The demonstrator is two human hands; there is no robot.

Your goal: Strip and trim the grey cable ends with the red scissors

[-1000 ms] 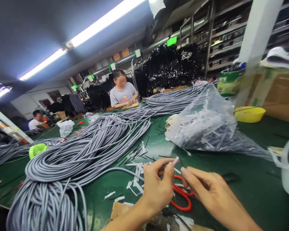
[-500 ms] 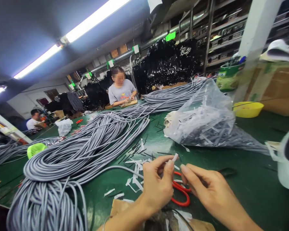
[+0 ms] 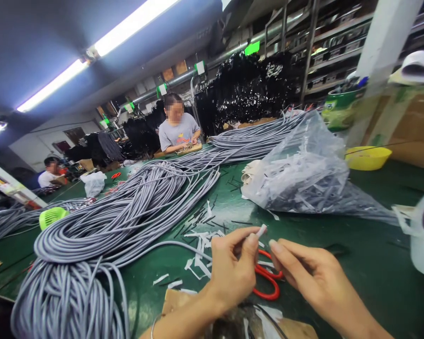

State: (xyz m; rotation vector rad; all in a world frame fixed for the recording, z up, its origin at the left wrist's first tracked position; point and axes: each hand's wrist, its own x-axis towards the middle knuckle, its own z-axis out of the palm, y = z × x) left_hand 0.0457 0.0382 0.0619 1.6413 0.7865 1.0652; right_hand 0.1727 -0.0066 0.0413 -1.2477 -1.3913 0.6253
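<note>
My left hand [image 3: 235, 266] pinches the end of a grey cable, and a white tip [image 3: 261, 230] sticks out past thumb and forefinger. The cable [image 3: 176, 244] runs from that hand leftward to a large coiled bundle of grey cables [image 3: 127, 216]. Just to the right, my right hand [image 3: 311, 270] has its thumb and fingers pressed together; what they hold, if anything, is too small to make out. A small gap separates the hands. Red-handled scissors [image 3: 268, 287] lie on the green table between and below them.
White strips [image 3: 200, 252] and short black pieces [image 3: 198, 217] lie beyond my left hand. A clear bag of white pieces [image 3: 304, 181] sits behind my hands, near a yellow bowl [image 3: 369, 158]. A person [image 3: 178, 127] works across the table [image 3: 381, 263]. Cardboard [image 3: 297, 328] lies at the front.
Both hands have shifted slightly to the right in the view, with the white tip still in my left fingers. The view itself has moved a little.
</note>
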